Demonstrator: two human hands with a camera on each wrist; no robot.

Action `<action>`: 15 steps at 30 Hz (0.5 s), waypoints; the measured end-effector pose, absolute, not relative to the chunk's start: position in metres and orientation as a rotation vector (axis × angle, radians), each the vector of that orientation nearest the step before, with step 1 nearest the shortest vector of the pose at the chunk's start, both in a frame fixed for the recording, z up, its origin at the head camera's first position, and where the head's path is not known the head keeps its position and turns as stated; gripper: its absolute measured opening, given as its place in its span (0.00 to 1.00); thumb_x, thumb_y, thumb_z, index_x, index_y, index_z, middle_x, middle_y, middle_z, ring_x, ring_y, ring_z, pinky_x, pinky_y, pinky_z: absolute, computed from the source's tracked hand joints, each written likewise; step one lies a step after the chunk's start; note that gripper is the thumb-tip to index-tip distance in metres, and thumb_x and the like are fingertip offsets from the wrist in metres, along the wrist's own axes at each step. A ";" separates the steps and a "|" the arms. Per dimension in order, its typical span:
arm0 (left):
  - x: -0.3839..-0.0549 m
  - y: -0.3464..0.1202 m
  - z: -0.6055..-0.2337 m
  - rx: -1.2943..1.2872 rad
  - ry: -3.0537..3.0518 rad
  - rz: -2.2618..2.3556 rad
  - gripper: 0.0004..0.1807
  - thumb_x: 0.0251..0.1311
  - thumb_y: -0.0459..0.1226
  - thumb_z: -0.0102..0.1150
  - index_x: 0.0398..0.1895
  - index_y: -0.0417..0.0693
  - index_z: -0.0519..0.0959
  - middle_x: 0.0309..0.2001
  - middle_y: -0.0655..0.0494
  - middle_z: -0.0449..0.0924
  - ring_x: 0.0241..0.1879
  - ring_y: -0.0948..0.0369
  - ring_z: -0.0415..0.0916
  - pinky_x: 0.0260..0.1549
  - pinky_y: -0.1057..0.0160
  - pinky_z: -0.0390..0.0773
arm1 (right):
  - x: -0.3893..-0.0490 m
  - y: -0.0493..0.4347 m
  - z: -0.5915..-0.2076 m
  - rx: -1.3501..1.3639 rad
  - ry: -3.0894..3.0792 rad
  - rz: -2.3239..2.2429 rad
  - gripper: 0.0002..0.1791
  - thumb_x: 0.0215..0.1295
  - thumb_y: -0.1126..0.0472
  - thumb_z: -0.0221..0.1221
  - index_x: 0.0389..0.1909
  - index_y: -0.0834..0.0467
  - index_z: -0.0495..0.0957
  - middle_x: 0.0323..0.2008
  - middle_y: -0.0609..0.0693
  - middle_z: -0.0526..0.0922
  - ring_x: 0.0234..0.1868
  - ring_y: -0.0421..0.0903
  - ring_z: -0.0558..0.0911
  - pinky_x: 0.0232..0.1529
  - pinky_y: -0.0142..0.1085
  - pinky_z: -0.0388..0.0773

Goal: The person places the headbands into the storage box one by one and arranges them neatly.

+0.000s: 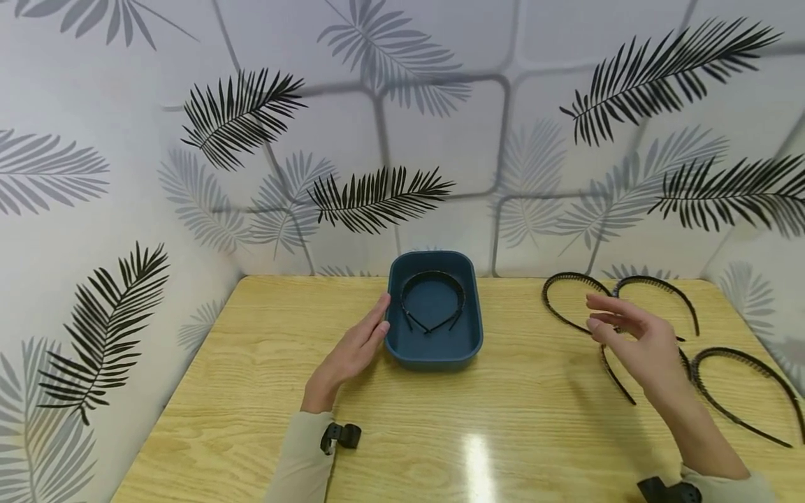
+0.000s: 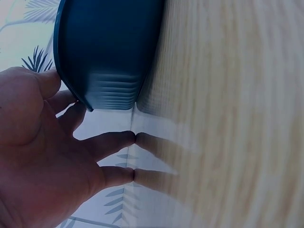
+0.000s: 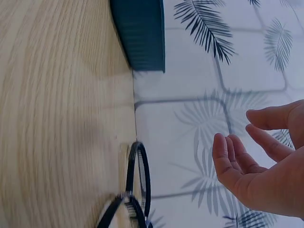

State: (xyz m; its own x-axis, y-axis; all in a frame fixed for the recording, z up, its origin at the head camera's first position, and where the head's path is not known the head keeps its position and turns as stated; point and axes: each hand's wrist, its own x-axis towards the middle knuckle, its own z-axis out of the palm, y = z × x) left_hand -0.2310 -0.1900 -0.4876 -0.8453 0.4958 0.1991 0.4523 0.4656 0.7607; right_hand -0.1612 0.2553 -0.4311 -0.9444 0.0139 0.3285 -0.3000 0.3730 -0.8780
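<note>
A dark blue plastic bin (image 1: 434, 360) stands on the table with one black headband (image 1: 462, 297) lying inside. My left hand (image 1: 355, 347) is at its left side, fingers fairly straight and touching the wall near the rim. In the left wrist view, the lower two fingertips reach down to the tabletop beside the bin (image 2: 109, 47). My right hand (image 1: 644, 346) is raised over the right part of the table, fingers loosely bent with nothing between them. Below it lie several black toothed headbands (image 1: 745, 353), partly hidden by the hand and forearm.
The light wooden table (image 1: 251, 391) meets a wall (image 1: 440, 140) papered with leaf patterns right behind the bin. Two headbands (image 1: 657, 279) lie close to the back edge. Each wrist wears a black strap (image 1: 339, 436).
</note>
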 end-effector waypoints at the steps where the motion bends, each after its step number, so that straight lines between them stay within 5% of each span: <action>1: -0.231 -0.191 -0.488 0.858 2.644 1.352 0.31 0.84 0.38 0.37 0.82 0.36 0.44 0.82 0.42 0.40 0.81 0.49 0.40 0.76 0.45 0.49 | -0.160 0.260 -0.431 0.232 -2.364 1.614 0.22 0.73 0.67 0.62 0.66 0.60 0.79 0.54 0.31 0.83 0.50 0.30 0.82 0.42 0.22 0.81; 9: -0.230 -0.191 -0.486 0.861 2.646 1.348 0.31 0.84 0.37 0.36 0.82 0.36 0.44 0.82 0.40 0.41 0.81 0.48 0.41 0.76 0.45 0.49 | -0.148 0.299 -0.434 0.088 -2.370 1.641 0.24 0.72 0.65 0.64 0.67 0.59 0.78 0.52 0.30 0.84 0.50 0.28 0.82 0.46 0.18 0.76; 15: -0.231 -0.192 -0.487 0.865 2.652 1.341 0.31 0.84 0.36 0.36 0.82 0.34 0.44 0.82 0.38 0.41 0.81 0.47 0.40 0.76 0.44 0.49 | -0.137 0.328 -0.436 -0.096 -2.424 1.477 0.25 0.73 0.59 0.64 0.69 0.51 0.77 0.48 0.21 0.80 0.49 0.21 0.76 0.40 0.16 0.68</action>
State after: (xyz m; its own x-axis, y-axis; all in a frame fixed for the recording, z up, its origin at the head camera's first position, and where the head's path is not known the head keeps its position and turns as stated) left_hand -0.2312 -0.1920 -0.4867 -0.8429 0.4986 0.2022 0.4585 0.4689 0.7550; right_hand -0.1369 0.3275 -0.4356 -0.9528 0.2107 0.2185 -0.0976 0.4689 -0.8778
